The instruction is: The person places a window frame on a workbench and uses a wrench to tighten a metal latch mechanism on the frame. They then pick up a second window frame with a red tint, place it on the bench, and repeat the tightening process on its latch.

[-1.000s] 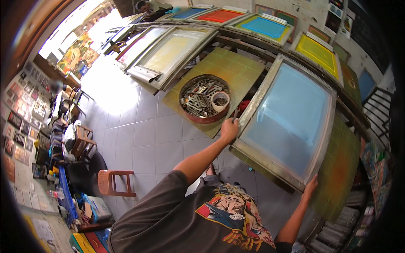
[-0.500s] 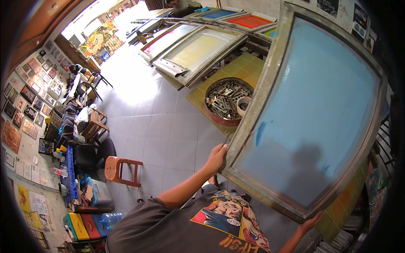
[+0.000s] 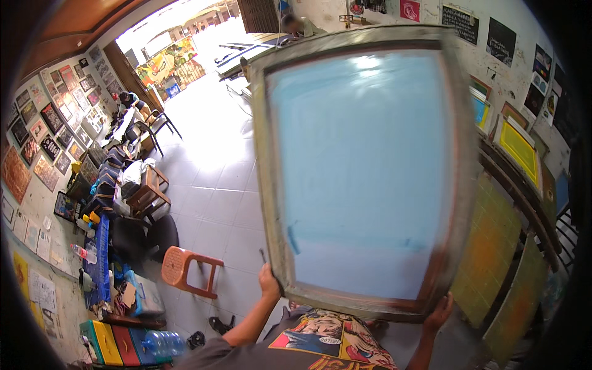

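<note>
A large screen-printing frame [image 3: 367, 311], with a worn grey border and pale blue mesh, fills the middle of the view, raised in front of me. My left hand [image 3: 269, 282] is closed on its lower left edge. At the lower right corner, my right hand [image 3: 439, 313] grips the border, with part of its fingers hidden by the frame. Light glares off the top of the mesh [image 3: 364, 154], and a darker blue streak marks its lower left. A thin dark piece sticks up by my left hand; I cannot tell what it is.
An orange plastic stool [image 3: 179, 269] stands on the tiled floor to my left, near a black chair [image 3: 161, 237]. Yellowish boards [image 3: 490, 246] and a rack holding a yellow screen [image 3: 520, 151] are at the right. Another person [image 3: 300, 26] is at the far table.
The frame has moved left and turned straighter before me, with both hands still on it. It now covers the area where a tub of metal parts and several screens showed.
</note>
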`<act>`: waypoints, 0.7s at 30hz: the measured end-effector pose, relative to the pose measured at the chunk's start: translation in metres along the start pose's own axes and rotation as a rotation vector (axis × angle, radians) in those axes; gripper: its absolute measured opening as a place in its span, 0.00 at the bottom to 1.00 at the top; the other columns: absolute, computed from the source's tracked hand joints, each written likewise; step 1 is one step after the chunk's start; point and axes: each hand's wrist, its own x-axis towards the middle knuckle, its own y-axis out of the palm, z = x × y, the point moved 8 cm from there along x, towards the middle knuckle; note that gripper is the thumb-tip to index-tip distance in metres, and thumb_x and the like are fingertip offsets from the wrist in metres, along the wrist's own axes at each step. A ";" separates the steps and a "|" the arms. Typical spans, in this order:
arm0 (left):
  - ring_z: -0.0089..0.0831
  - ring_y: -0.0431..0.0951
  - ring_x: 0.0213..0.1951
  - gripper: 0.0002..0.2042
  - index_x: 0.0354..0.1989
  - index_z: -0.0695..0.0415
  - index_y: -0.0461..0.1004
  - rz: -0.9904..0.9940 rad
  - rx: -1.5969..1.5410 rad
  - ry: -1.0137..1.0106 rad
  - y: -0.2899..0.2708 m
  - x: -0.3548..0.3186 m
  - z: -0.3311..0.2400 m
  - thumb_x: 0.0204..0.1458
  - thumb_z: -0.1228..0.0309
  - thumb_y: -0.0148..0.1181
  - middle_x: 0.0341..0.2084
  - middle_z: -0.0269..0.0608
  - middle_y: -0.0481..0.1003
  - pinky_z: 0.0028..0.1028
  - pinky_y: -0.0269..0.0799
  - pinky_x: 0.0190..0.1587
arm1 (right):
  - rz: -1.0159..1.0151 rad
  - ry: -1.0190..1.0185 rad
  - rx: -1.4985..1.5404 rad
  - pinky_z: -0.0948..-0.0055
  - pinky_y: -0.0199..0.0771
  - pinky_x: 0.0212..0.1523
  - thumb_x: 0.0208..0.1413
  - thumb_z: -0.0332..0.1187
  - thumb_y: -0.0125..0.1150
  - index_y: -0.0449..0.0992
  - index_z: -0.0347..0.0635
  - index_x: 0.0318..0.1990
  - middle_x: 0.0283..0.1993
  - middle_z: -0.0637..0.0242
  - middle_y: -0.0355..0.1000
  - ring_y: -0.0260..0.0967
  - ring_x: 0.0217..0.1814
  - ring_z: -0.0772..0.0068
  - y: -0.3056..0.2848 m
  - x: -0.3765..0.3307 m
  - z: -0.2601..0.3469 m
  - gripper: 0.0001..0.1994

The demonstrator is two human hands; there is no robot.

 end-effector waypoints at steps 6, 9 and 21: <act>0.30 0.72 0.38 0.20 0.42 0.66 0.72 -0.200 -0.063 -0.095 -0.164 0.050 -0.045 0.64 0.60 0.39 0.36 0.42 0.73 0.30 0.68 0.44 | 0.383 -0.153 0.004 0.69 0.68 0.41 0.63 0.34 0.48 0.71 0.32 0.45 0.36 0.57 0.72 0.70 0.38 0.67 0.242 -0.018 0.087 0.13; 0.32 0.73 0.40 0.21 0.46 0.66 0.71 -0.342 -0.107 -0.089 -0.236 0.056 -0.059 0.64 0.60 0.38 0.38 0.43 0.73 0.30 0.68 0.46 | 0.553 -0.180 -0.171 0.65 0.68 0.36 0.61 0.36 0.49 0.72 0.33 0.41 0.29 0.54 0.72 0.71 0.32 0.63 0.345 -0.028 0.121 0.13; 0.35 0.74 0.36 0.22 0.44 0.72 0.71 -0.845 0.098 -0.123 -0.389 0.138 -0.065 0.65 0.61 0.39 0.36 0.47 0.75 0.32 0.69 0.40 | 0.949 -0.281 -0.228 0.62 0.68 0.33 0.63 0.40 0.46 0.73 0.34 0.36 0.27 0.49 0.72 0.71 0.30 0.52 0.691 -0.079 0.163 0.16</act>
